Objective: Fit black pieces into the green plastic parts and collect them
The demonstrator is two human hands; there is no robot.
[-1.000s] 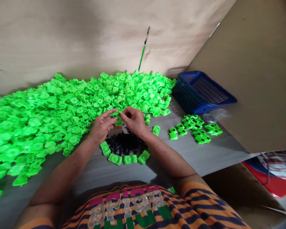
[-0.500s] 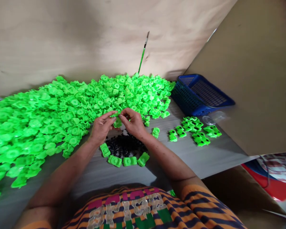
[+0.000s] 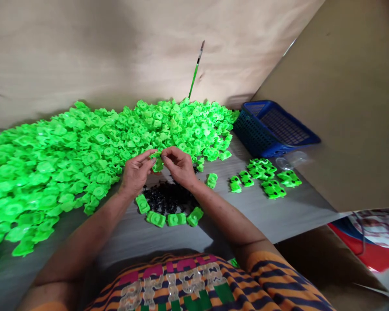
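My left hand (image 3: 136, 172) and my right hand (image 3: 179, 165) meet above the table, fingers pinched together on one small green plastic piece (image 3: 157, 163) held between them. Just below the hands lies a heap of small black parts (image 3: 169, 198), ringed at its front by a few green pieces (image 3: 168, 217). A large pile of the same bright green pieces (image 3: 84, 151) spreads across the left and back of the grey table (image 3: 288, 211).
A blue plastic basket (image 3: 272, 129) stands at the back right. In front of it lies a group of green pieces with black parts fitted (image 3: 266, 177) and a clear plastic bag (image 3: 290, 160). A green-handled stick (image 3: 196, 69) leans on the plywood wall. Cardboard slopes over the right.
Both hands stay pinched on the green piece with only small finger shifts. The view has shifted slightly.
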